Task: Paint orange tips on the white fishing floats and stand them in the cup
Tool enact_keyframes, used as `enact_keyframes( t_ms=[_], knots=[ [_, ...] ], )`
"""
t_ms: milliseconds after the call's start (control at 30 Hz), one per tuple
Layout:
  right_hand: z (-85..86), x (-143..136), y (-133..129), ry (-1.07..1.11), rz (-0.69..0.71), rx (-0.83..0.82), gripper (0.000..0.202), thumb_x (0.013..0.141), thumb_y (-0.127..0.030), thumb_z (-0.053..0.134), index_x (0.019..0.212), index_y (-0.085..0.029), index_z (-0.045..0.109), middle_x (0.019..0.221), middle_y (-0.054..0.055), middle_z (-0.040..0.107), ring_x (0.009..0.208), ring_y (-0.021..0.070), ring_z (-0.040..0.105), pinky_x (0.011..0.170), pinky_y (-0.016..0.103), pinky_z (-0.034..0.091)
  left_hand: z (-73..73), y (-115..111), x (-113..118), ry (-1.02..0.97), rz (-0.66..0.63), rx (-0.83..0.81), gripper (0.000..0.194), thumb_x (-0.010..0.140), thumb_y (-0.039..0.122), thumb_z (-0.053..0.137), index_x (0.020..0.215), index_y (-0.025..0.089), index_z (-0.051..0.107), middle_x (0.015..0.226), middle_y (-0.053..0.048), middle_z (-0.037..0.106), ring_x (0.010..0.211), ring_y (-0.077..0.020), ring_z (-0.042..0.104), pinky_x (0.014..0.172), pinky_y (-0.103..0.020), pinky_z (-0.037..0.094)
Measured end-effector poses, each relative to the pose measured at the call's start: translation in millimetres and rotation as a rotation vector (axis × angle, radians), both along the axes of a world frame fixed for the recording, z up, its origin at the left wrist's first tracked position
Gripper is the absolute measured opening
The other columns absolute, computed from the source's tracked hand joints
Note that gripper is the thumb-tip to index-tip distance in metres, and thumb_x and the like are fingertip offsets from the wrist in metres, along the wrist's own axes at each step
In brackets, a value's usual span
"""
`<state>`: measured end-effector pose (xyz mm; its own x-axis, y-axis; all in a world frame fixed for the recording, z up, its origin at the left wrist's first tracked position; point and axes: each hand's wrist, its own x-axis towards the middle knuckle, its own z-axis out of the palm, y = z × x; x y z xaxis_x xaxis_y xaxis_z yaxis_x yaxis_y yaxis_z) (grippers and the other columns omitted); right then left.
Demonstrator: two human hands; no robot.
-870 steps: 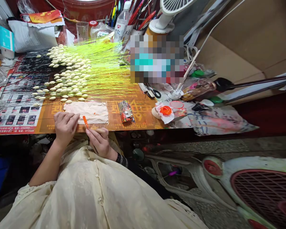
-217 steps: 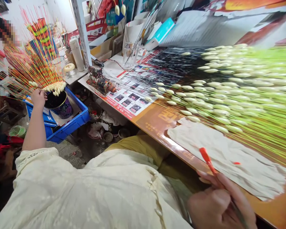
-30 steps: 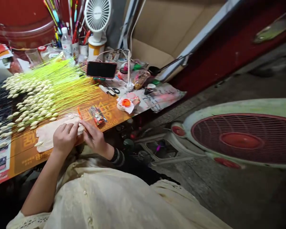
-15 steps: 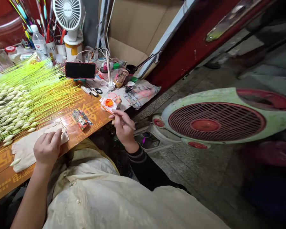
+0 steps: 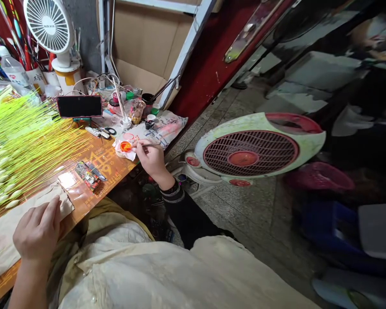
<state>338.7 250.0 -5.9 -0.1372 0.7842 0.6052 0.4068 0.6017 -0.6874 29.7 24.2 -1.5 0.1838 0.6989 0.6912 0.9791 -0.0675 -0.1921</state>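
My right hand (image 5: 151,161) pinches a thin paintbrush (image 5: 152,144), its tip end at a small pot of orange paint (image 5: 125,146). The pot stands on crumpled, stained paper by the table's right edge. On a pale cloth (image 5: 6,240) at the near left edge rests my left hand (image 5: 37,231), fingers curled together; whatever they may hold is hidden. Beyond the cloth lie several pale, spindle-shaped float bodies (image 5: 1,199) with long yellow-green stems (image 5: 41,137). Between my hands is a paint-smeared block (image 5: 89,176).
A phone (image 5: 79,106) stands propped on the table. Behind it are a small white fan (image 5: 48,28), a plastic bottle (image 5: 13,68) and paint jars. Scissors (image 5: 109,131) lie near the pot. A larger green-and-red fan (image 5: 244,156) is right of the table.
The view has turned to the right, so the table sits further left. My right hand has brought the brush's tip end to the orange pot. My left hand stays on the cloth.
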Motion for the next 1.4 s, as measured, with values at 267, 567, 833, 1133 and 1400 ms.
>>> enact_keyframes(
  t_ms=[267,567,833,1133,1400],
  knots=[
    [-5.4,2,-1,-0.04,-0.011,0.035,0.03,0.101,-0.037,0.048,0.096,-0.02,0.072,0.093,0.008,0.077,0.078,0.0176,0.07,0.074,0.03,0.056,-0.1,1,0,-0.004,-0.016,-0.001,0.038,0.089,0.02,0.073,0.127,0.02,0.066,0.091,-0.007,0.076,0.076,-0.0205,0.065,0.069,-0.031,0.044],
    [-2.3,20,-13,0.029,0.018,-0.034,0.028,0.1,-0.04,0.052,0.1,-0.021,0.072,0.088,0.005,0.076,0.08,0.0172,0.072,0.078,0.031,0.058,0.1,1,-1,-0.006,-0.018,-0.003,0.035,0.089,0.02,0.074,0.124,0.019,0.068,0.091,-0.008,0.076,0.075,-0.0216,0.065,0.069,-0.032,0.047],
    [10.7,32,-16,0.082,0.048,-0.112,0.031,0.1,-0.044,0.052,0.095,-0.021,0.072,0.087,0.004,0.075,0.075,0.0147,0.07,0.07,0.028,0.057,1.8,2,0,-0.024,-0.026,-0.001,0.031,0.09,0.02,0.073,0.121,0.019,0.07,0.089,-0.008,0.076,0.075,-0.0212,0.065,0.069,-0.031,0.045],
    [-6.1,20,-9,0.357,0.08,-0.28,0.046,0.097,-0.061,0.054,0.102,-0.02,0.074,0.078,0.002,0.073,0.054,0.0086,0.055,0.051,0.022,0.046,2.1,3,0,-0.006,-0.032,0.01,0.031,0.09,0.021,0.072,0.121,0.017,0.07,0.089,-0.008,0.076,0.076,-0.0213,0.065,0.07,-0.032,0.046],
    [-28.1,17,-7,0.449,0.023,-0.331,0.046,0.094,-0.061,0.059,0.105,-0.02,0.075,0.079,0.003,0.076,0.05,0.0086,0.054,0.048,0.022,0.044,-0.5,1,-2,-0.027,-0.026,-0.008,0.034,0.093,0.023,0.069,0.127,0.022,0.067,0.091,-0.008,0.076,0.076,-0.0205,0.067,0.07,-0.032,0.047]
  ],
)
